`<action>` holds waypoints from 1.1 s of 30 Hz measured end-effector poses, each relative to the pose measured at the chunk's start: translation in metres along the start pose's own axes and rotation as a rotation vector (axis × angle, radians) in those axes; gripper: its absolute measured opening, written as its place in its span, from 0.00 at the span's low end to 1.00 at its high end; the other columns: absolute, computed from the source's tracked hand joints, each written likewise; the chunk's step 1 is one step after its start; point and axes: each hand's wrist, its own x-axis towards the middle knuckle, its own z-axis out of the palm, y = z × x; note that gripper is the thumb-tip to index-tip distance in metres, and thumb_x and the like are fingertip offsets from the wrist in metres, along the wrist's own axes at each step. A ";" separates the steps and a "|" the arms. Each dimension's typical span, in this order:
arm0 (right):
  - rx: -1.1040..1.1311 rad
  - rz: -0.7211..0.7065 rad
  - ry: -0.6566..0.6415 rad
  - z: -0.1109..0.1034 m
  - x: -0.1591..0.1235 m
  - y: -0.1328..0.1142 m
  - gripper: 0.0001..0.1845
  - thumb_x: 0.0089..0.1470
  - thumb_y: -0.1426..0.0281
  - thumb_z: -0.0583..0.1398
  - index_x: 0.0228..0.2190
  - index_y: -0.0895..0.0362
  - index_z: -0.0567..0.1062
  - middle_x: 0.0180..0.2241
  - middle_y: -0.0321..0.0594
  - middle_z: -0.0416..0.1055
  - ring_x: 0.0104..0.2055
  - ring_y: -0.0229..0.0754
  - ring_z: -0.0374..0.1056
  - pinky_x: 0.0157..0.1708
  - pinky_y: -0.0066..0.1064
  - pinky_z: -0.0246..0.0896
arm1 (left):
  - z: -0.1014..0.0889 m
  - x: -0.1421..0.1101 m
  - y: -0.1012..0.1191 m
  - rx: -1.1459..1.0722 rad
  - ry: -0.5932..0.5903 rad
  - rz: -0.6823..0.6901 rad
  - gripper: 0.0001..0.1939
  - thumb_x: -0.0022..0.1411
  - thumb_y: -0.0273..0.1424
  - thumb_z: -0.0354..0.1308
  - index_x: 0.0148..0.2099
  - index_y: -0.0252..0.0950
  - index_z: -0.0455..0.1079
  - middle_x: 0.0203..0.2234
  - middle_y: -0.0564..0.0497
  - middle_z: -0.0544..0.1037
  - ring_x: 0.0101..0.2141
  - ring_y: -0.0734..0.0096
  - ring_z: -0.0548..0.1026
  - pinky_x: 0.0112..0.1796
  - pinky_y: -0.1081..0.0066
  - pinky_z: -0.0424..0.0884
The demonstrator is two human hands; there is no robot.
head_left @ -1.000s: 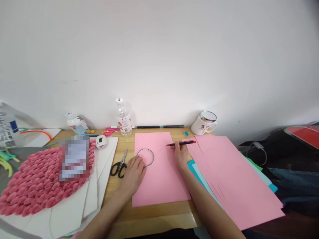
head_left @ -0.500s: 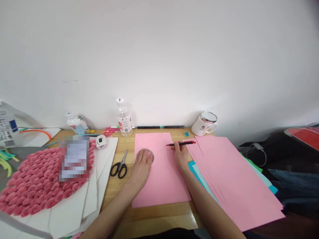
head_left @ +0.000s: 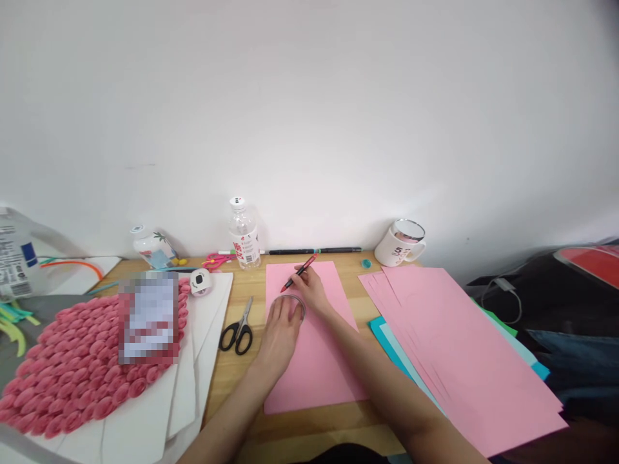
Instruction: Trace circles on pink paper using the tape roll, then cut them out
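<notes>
Our right hand (head_left: 310, 289), frame center: fingers pinching a red-and-black pen (head_left: 304, 269), slanted with its tip down-left, just beside the ring's upper edge. Can't tell if the tip touches paper. Our left hand (head_left: 279, 335), just left of and below it: fingers laid side by side over the ring, thumb a little apart on its right; we can't see how hard they press.

Thin metallic ring (head_left: 304, 310) sits center frame, partly hidden by the left hand, on a pink sheet (head_left: 319, 374) on the wooden table (head_left: 242, 419).

Just left of that sheet: black-handled scissors (head_left: 242, 332), blades pointing up-frame. Above it, two dark pens (head_left: 294, 251) lie end to end along the wall; clear bottle (head_left: 245, 238) upright left of them, white mug (head_left: 393, 248) to the right.

Lower right: fanned pink sheets (head_left: 469, 367), blue ones (head_left: 385, 335) poking out underneath. Lower left: bed of pink rosette-like pieces (head_left: 82, 361) over white sheets (head_left: 207, 341); the rectangle on top is pixelated, so we can't read it.
</notes>
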 end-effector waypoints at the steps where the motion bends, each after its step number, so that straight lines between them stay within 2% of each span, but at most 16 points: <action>1: -0.006 -0.005 -0.034 0.003 0.001 0.001 0.16 0.49 0.63 0.57 0.39 0.56 0.65 0.29 0.37 0.72 0.33 0.41 0.72 0.38 0.35 0.67 | 0.002 0.000 -0.001 0.010 0.006 0.001 0.19 0.62 0.18 0.45 0.53 0.34 0.63 0.51 0.39 0.65 0.56 0.57 0.60 0.53 0.51 0.63; 5: -0.022 -0.021 -0.158 0.010 0.001 0.003 0.17 0.50 0.65 0.56 0.42 0.56 0.64 0.28 0.35 0.71 0.32 0.40 0.72 0.36 0.33 0.66 | 0.006 -0.001 -0.003 0.038 0.002 -0.015 0.16 0.63 0.20 0.45 0.52 0.32 0.64 0.51 0.37 0.64 0.57 0.53 0.60 0.52 0.51 0.64; 10: -0.101 -0.021 -0.231 0.011 0.003 -0.001 0.16 0.50 0.68 0.56 0.43 0.55 0.64 0.26 0.32 0.69 0.30 0.39 0.71 0.33 0.32 0.66 | 0.012 0.001 -0.004 -0.008 -0.007 -0.050 0.15 0.64 0.23 0.45 0.52 0.34 0.64 0.53 0.37 0.64 0.57 0.53 0.61 0.51 0.50 0.65; 14: -0.201 -0.032 -0.290 0.010 0.008 -0.006 0.15 0.51 0.70 0.56 0.43 0.54 0.65 0.27 0.34 0.72 0.31 0.40 0.71 0.34 0.33 0.66 | 0.014 0.002 -0.004 -0.006 0.022 -0.043 0.17 0.63 0.21 0.43 0.53 0.34 0.63 0.52 0.37 0.65 0.56 0.54 0.62 0.51 0.49 0.65; 18: -0.248 -0.027 -0.334 0.009 0.013 -0.012 0.14 0.51 0.72 0.55 0.42 0.54 0.65 0.27 0.34 0.73 0.29 0.40 0.71 0.32 0.33 0.66 | 0.007 0.001 -0.003 0.030 0.028 -0.002 0.20 0.61 0.17 0.43 0.53 0.34 0.62 0.51 0.37 0.65 0.56 0.54 0.61 0.50 0.49 0.65; 21: -0.272 -0.016 -0.306 0.004 0.015 -0.015 0.13 0.51 0.72 0.55 0.41 0.54 0.65 0.26 0.35 0.73 0.28 0.41 0.71 0.31 0.33 0.66 | 0.000 0.001 -0.001 0.047 0.017 0.002 0.19 0.61 0.18 0.44 0.52 0.34 0.62 0.50 0.38 0.65 0.54 0.55 0.63 0.49 0.50 0.66; 25: -0.306 -0.010 -0.194 -0.006 0.014 -0.012 0.13 0.50 0.72 0.57 0.40 0.55 0.66 0.25 0.34 0.71 0.28 0.42 0.71 0.31 0.33 0.65 | -0.005 0.004 0.002 0.066 -0.017 -0.003 0.17 0.60 0.17 0.45 0.49 0.33 0.64 0.47 0.39 0.66 0.51 0.56 0.65 0.49 0.52 0.67; 33: -0.283 0.007 -0.060 -0.031 0.001 0.001 0.13 0.50 0.68 0.56 0.40 0.55 0.64 0.25 0.35 0.72 0.27 0.42 0.72 0.31 0.35 0.66 | -0.008 0.004 0.003 0.054 -0.011 -0.007 0.17 0.60 0.17 0.44 0.49 0.34 0.63 0.45 0.41 0.66 0.48 0.58 0.65 0.47 0.55 0.67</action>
